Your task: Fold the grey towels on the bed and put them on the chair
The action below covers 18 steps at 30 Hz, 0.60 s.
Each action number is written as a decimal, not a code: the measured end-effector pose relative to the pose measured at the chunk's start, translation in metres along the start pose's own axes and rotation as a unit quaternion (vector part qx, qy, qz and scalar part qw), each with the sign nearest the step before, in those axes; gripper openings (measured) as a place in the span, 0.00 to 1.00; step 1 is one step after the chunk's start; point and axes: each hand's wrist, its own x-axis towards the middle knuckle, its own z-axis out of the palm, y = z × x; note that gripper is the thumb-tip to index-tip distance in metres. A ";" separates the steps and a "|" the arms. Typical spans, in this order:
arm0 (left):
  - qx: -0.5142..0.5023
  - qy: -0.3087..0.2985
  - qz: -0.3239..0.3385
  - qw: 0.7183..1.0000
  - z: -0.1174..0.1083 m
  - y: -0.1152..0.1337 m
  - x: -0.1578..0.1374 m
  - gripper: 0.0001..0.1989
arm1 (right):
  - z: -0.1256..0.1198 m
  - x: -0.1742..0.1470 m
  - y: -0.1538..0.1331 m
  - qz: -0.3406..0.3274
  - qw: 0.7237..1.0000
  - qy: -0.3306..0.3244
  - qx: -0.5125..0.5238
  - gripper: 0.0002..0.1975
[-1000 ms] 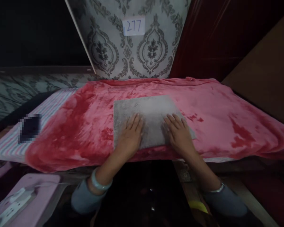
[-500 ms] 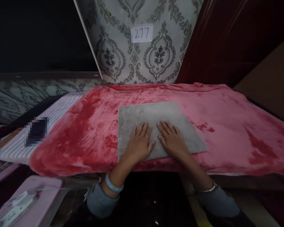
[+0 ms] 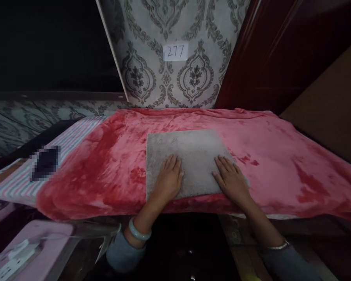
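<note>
A grey, fuzzy rectangular mat [image 3: 194, 156] lies flat on a red and pink plush blanket [image 3: 269, 156]. On its left part rests my left hand [image 3: 168, 177], palm down with the fingers stretched forward. My right hand [image 3: 231, 177] lies flat near the mat's right edge, fingers pointing forward and left. Neither hand grips anything. The mat's front left edge is partly hidden under my left wrist, and its front right corner is partly covered by my right hand.
A striped cloth [image 3: 82, 130] shows at the left, with a pixelated dark patch on it. A large dark screen [image 3: 52, 47] stands behind. Below left, a white power strip [image 3: 16, 265] lies on a pink surface [image 3: 46, 236]. A paper marked 277 [image 3: 175, 51] hangs on the patterned wall.
My right hand has slid right across the mat, towards its right edge. My left hand has shifted only slightly. The mat's surface looks smoother, and the camera view has tilted up a little.
</note>
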 end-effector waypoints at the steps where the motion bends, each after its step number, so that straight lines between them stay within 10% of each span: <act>1: -0.067 0.027 -0.003 0.997 -0.003 -0.001 0.000 0.21 | -0.004 0.001 0.002 0.005 0.999 0.017 0.044 0.28; 5: -0.406 0.153 -0.086 0.897 -0.020 -0.002 0.003 0.20 | -0.026 0.006 -0.003 0.094 0.960 0.118 0.234 0.26; 9: -0.718 0.078 -0.226 0.654 -0.040 0.000 0.006 0.27 | -0.041 0.015 -0.029 0.179 0.879 0.137 0.421 0.27; 12: -0.800 0.046 -0.281 0.528 -0.051 0.001 0.006 0.29 | -0.038 0.026 -0.045 0.200 0.786 0.101 0.576 0.19; 18: -0.832 0.060 -0.257 0.489 -0.066 -0.001 0.008 0.24 | -0.025 0.053 -0.050 0.270 0.643 -0.021 0.717 0.13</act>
